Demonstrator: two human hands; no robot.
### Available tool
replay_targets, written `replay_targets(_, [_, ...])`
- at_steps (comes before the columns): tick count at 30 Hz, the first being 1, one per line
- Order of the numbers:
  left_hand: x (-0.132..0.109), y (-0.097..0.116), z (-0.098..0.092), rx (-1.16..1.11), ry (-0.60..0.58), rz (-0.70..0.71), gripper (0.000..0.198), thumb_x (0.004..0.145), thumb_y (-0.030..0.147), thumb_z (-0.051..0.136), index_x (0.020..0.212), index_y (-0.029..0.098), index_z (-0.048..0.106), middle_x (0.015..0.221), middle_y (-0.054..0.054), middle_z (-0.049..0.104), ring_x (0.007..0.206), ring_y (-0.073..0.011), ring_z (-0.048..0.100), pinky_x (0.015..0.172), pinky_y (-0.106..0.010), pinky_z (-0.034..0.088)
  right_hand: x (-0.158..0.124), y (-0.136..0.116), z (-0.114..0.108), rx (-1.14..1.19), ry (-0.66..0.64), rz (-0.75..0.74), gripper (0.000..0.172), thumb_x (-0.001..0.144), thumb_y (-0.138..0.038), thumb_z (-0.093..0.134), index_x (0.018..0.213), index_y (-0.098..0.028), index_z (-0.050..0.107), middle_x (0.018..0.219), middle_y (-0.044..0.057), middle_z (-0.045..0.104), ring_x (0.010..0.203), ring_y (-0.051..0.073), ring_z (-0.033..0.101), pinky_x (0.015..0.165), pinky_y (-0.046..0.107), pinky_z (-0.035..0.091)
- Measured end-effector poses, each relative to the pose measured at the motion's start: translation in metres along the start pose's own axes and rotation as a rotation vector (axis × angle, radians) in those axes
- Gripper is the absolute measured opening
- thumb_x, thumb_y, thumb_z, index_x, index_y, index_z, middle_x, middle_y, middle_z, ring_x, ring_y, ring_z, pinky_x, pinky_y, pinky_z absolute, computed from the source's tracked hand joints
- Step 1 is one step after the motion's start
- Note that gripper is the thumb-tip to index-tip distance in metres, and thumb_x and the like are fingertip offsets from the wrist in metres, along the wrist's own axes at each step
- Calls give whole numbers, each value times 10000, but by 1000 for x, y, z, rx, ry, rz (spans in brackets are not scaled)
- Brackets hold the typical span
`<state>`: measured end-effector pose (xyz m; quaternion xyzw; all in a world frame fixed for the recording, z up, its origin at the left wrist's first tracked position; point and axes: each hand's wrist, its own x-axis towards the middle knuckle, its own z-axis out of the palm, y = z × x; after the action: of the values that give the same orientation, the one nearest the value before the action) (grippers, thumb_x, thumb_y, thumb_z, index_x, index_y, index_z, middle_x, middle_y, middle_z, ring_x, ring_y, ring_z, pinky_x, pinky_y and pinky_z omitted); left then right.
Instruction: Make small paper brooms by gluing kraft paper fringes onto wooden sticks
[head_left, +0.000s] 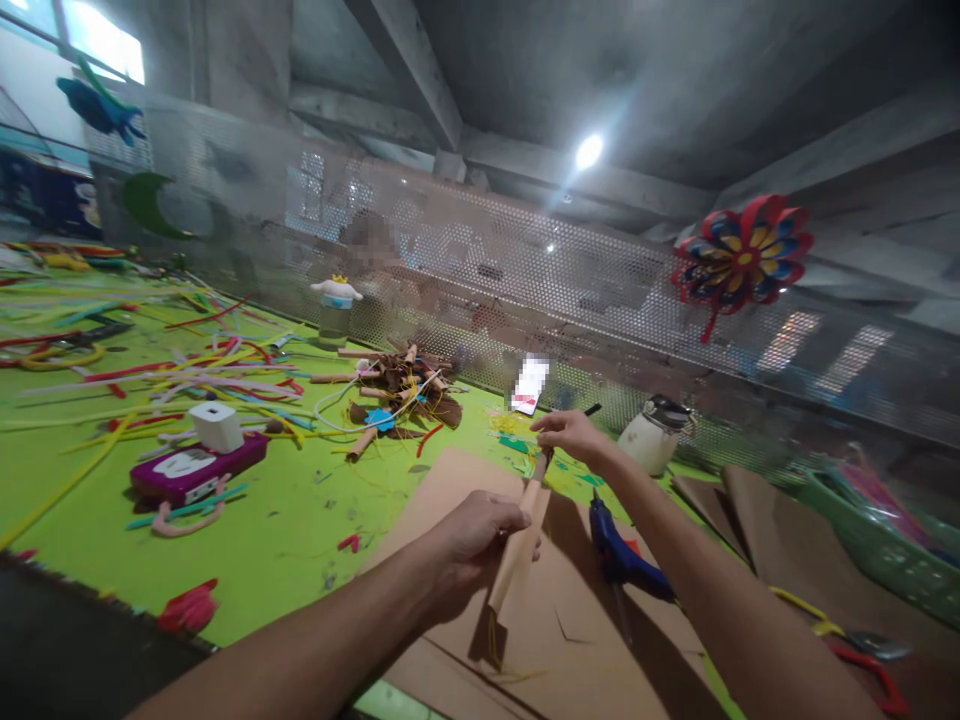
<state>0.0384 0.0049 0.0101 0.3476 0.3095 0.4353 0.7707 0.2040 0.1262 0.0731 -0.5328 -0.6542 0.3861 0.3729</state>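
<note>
A rolled brown paper tube (517, 540) is held at a slant above a sheet of brown paper (450, 500). My left hand (480, 545) is wrapped around the middle of the tube. At its upper end, where a darker strip shows, my right hand (574, 437) is closed with its fingertips together on the tip; the exact grip is partly hidden. Thin yellow threads (495, 645) hang from the lower end. A blue glue gun (622, 555) lies on the paper, just under my right forearm.
Brown paper rolls and scraps (409, 385) are heaped behind, left of a white jar (654, 435). A purple power strip (199, 470) bears a white charger (216, 427). Colourful pipe cleaners (187, 375) cover the left. Red-handled scissors (874, 670) and a green basket (885, 545) are right.
</note>
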Motion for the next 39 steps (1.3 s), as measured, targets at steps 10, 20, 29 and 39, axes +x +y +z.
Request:
replay_targets(10, [7, -5, -7, 5, -11, 61, 38, 558, 85, 561, 557, 104, 528, 477, -42, 550, 444, -141, 550, 501, -271, 473, 47, -3, -13, 180, 294, 193, 317, 885, -311, 538, 1161, -154, 528, 1143, 82, 564, 950, 197, 586, 787, 396, 507])
replay_targets(20, [-1, 12, -1, 19, 15, 143, 64, 573, 108, 581, 555, 113, 519, 513, -35, 567, 479, -138, 562, 529, -254, 459, 43, 2, -37, -30, 275, 220, 275, 890, -306, 531, 1123, -162, 551, 1125, 68, 575, 929, 186, 590, 776, 379, 511])
replay_targets(29, [4, 9, -4, 29, 35, 212, 90, 575, 173, 613, 609, 113, 555, 534, -19, 560, 506, -126, 546, 533, -238, 433, -53, 2, 18, -97, 97, -5, 459, 725, -521, 624, 478, -137, 586, 427, 8, 527, 403, 95, 472, 406, 215, 334])
replay_targets(39, [4, 7, 1, 69, 209, 391, 151, 610, 240, 649, 628, 135, 542, 552, 44, 477, 502, -81, 461, 480, -199, 342, -144, 9, 86, 124, -101, -4, 425, 713, -583, 585, 652, -166, 530, 546, 3, 542, 493, 128, 483, 466, 242, 367])
